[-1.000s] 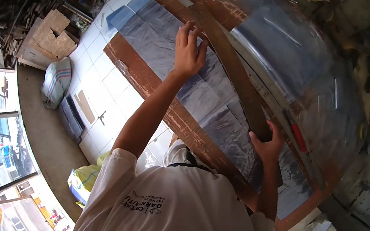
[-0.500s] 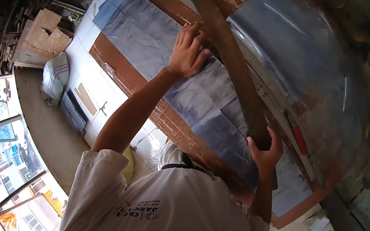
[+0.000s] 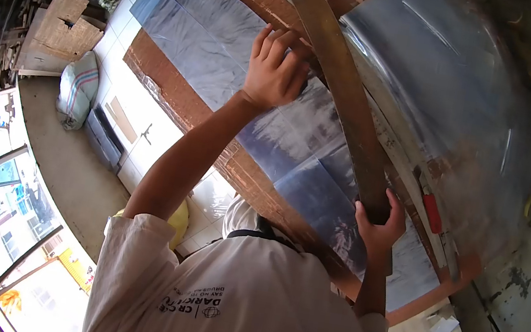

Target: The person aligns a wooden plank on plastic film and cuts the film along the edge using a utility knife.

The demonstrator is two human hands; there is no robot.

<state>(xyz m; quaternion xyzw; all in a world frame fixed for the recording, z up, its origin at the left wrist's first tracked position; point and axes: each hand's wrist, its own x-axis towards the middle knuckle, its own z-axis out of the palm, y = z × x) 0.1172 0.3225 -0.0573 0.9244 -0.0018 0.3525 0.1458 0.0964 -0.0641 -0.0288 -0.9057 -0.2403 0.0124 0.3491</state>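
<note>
A long, flat brown bar (image 3: 341, 84) lies slantwise over a shiny blue-grey sheet (image 3: 210, 32). Around the bar's near end, my right hand (image 3: 381, 223) is closed, the thumb on one side. My left hand (image 3: 277, 70) rests farther up, against the bar's left edge, with its fingers curled down; what is under them is hidden. The sheet covers part of a brown, worn board (image 3: 172, 99). A tool with a red handle (image 3: 432, 213) lies to the right of the bar, beside a pale metal strip (image 3: 437, 245).
Clear plastic film (image 3: 428, 60) spreads over the right side. To the left, on the tiled floor (image 3: 151, 141), are a white striped sack (image 3: 77, 91) and a broken piece of board (image 3: 65, 30) by piled scrap. Windows (image 3: 7, 215) show at lower left.
The view has shifted slightly. My left hand's fingers look more curled beside the bar, while my right hand keeps its hold on the near end.
</note>
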